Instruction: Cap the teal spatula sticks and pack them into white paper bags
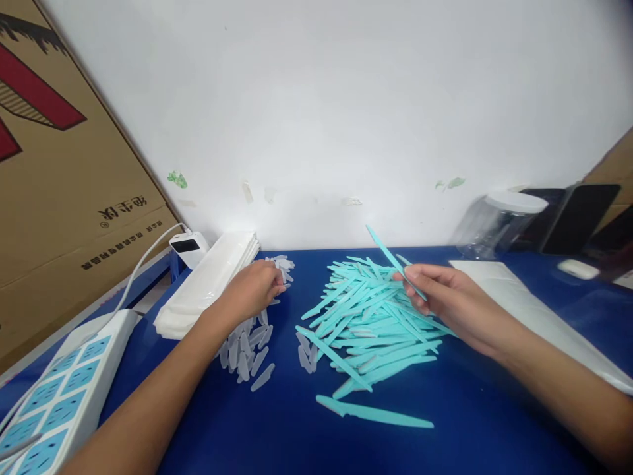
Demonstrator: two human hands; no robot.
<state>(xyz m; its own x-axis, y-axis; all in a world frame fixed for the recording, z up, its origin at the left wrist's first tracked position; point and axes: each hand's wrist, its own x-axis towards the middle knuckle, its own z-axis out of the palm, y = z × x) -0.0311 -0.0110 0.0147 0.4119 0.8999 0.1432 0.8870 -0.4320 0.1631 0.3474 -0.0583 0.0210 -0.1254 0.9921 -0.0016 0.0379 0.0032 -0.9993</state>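
Note:
My right hand (pixel 440 297) pinches one turquoise eyebrow razor (pixel 384 245) between thumb and fingers, with its thin end tilted up to the left. Beneath and beside that hand lies a loose heap of turquoise eyebrow razors (pixel 370 316), pointing in various directions. One single razor (pixel 378 414) rests apart at the front of the heap. Over a scatter of small translucent blade caps (pixel 247 346) is my left hand (pixel 257 287), its fingers bent together and pointing down. Whatever is between its fingertips is hidden. A few more caps (pixel 305 356) lie against the heap's left edge.
White plastic packets (pixel 208 284) are stacked behind my left arm, near a white charger (pixel 189 248) and a power strip (pixel 74 389). At right are a white envelope (pixel 524 303), a clear jar (pixel 499 224), a phone (pixel 581 218) and a white case (pixel 577 269). A wall (pixel 346 132) closes the back.

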